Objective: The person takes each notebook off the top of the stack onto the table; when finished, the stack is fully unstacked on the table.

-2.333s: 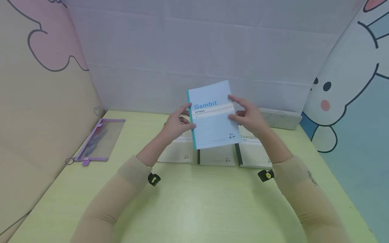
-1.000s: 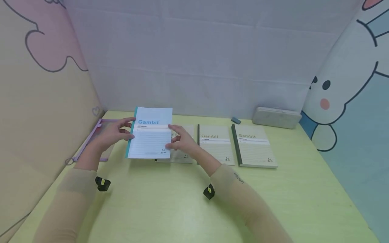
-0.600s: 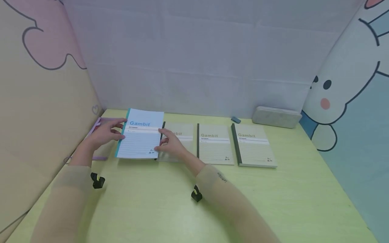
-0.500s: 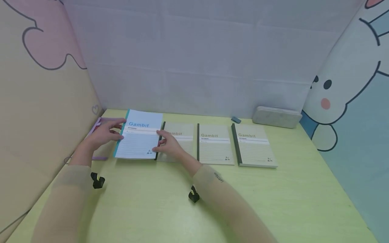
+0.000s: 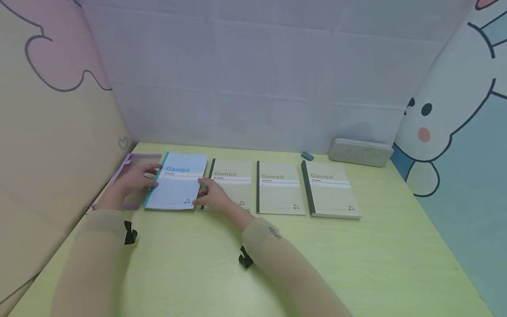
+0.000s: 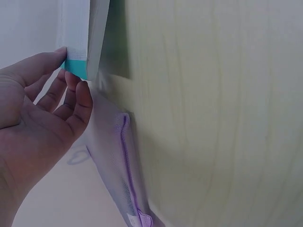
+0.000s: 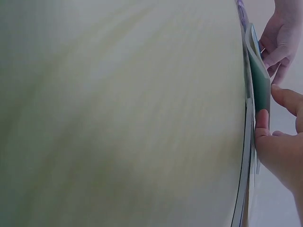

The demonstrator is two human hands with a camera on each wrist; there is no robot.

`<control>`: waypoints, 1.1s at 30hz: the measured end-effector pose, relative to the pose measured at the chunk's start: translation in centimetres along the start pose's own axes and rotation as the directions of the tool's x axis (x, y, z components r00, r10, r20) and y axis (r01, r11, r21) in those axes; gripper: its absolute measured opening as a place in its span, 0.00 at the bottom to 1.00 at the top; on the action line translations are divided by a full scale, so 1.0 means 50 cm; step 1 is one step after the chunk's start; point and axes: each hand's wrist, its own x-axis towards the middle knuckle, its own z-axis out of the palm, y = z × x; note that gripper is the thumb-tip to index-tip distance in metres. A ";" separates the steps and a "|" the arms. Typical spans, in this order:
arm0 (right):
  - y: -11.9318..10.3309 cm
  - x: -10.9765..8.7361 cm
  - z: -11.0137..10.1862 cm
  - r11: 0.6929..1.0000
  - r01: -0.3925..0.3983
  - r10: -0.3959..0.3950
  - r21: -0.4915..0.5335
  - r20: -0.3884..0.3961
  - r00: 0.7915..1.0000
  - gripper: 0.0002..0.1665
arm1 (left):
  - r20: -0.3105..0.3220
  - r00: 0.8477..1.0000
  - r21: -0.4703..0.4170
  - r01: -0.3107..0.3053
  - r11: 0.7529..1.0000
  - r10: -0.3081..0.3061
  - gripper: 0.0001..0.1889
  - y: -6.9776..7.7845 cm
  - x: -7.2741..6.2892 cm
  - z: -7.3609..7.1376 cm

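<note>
A blue Gambit notebook (image 5: 176, 190) with a teal spine is low over the table at the left of a row of notebooks. My left hand (image 5: 136, 179) pinches its spine side; in the left wrist view the thumb lies on the cover and the fingers curl beneath. On the opposite edge my right hand (image 5: 214, 194) grips with thumb and fingers. The right wrist view shows the blue notebook (image 7: 260, 87) edge-on, its pages slightly bowed. Beside it lies a beige Gambit notebook (image 5: 233, 176) with a dark spine, partly covered by my right hand.
Two more beige notebooks, one thin (image 5: 279, 193) and one thick (image 5: 332, 196), lie to the right. A purple-edged mesh pouch (image 5: 145, 156) is partly behind my left hand. Along the back sit a small blue-grey eraser-like block (image 5: 307, 156) and a grey case (image 5: 360, 152).
Both hands have carried the blue notebook from above the row over to the left, then lowered it close to the table. The beige notebooks now show more fully.
</note>
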 end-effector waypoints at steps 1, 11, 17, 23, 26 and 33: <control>0.001 0.000 0.001 1.000 -0.011 0.011 -0.003 0.001 1.000 0.49 | -0.001 1.000 0.010 0.000 1.000 0.000 0.37 -0.006 0.006 0.002; -0.011 -0.018 -0.014 0.998 -0.058 0.060 -0.037 0.075 0.995 0.48 | -0.021 0.998 0.121 0.066 0.990 -0.064 0.35 -0.016 0.022 0.006; -0.057 -0.049 -0.055 0.996 -0.037 0.047 -0.082 0.122 0.991 0.44 | -0.075 0.997 0.234 0.011 0.972 0.006 0.33 0.020 0.026 -0.003; -0.092 -0.074 -0.122 0.983 0.113 -0.091 -0.147 0.148 0.985 0.41 | -0.090 0.994 0.305 -0.029 0.952 0.059 0.33 0.099 0.022 -0.003; -0.103 -0.090 -0.163 0.966 0.183 -0.157 -0.184 0.149 0.976 0.40 | -0.092 0.992 0.322 -0.055 0.945 0.089 0.33 0.153 0.016 0.008; -0.116 -0.149 -0.279 0.914 0.255 -0.232 -0.316 0.110 0.967 0.37 | -0.151 0.975 0.317 -0.108 0.942 0.163 0.33 0.272 0.003 0.048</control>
